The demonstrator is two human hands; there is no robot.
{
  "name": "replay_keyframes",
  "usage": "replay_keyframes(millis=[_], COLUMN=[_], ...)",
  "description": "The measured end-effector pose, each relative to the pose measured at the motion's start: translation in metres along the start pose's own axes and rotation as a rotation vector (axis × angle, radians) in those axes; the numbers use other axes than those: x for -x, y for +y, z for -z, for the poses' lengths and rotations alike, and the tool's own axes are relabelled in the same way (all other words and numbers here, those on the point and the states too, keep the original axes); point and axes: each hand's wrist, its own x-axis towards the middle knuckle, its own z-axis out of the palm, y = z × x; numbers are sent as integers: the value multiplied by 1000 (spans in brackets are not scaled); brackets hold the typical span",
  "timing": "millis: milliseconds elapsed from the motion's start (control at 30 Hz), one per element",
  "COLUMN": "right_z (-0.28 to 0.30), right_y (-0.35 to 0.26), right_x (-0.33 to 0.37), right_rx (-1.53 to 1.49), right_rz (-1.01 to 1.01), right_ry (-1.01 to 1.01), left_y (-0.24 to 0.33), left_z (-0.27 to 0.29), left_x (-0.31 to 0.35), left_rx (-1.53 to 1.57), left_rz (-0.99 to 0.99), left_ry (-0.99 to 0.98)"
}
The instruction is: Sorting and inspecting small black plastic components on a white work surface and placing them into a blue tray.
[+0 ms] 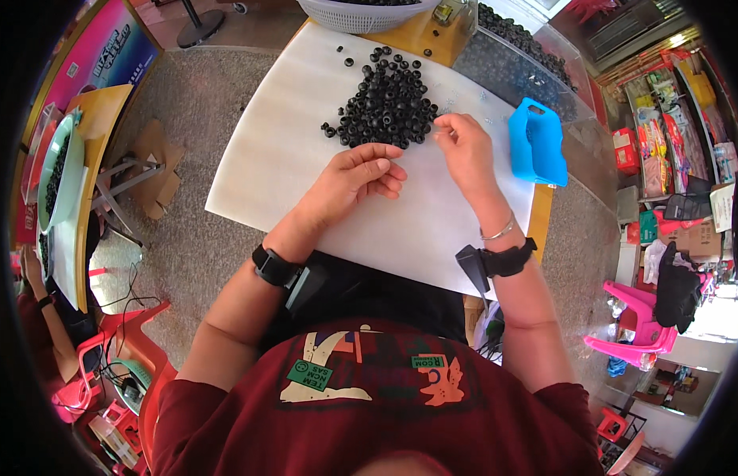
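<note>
While the pile of black rings [385, 99] lay on the white sheet [258, 166], right hand [464, 151] pinched something tiny at the pile's edge; left hand [357, 178] rested loosely curled nearby, contents indiscernible.

both hands [361, 178] [462, 147] by black ring pile [385, 99] on white sheet [266, 151].

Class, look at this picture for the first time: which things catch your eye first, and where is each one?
A heap of small black rings lies at the far end of a white sheet. The right hand touches the heap's edge, while the left hand rests curled on the sheet just before it. A bright blue plastic container stands at the sheet's right edge.
</note>
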Motion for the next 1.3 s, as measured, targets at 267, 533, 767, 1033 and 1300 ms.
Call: replay_keyframes(millis=[267,533,767,1033,1300], right_z=[-27,-4,-14,-22,-31], right_y=[7,-37,-58,-66,-71], right_x=[5,31,51,57,63], right_rx=[4,-624,-829,-833,-990], right_rz=[15,-276,-348,-386,-472], right_ry=[42,-49,-76,-52,-31], left_y=[5,2,-2,-6,-7], left_z=[-1,-1,0,6,0], left_x=[-1,0,1,-5,1], left_rx=[26,11,4,-16,-40], left_rz=[3,-25,-106,-132,-150], left_ry=[-6,31,52,75,100])
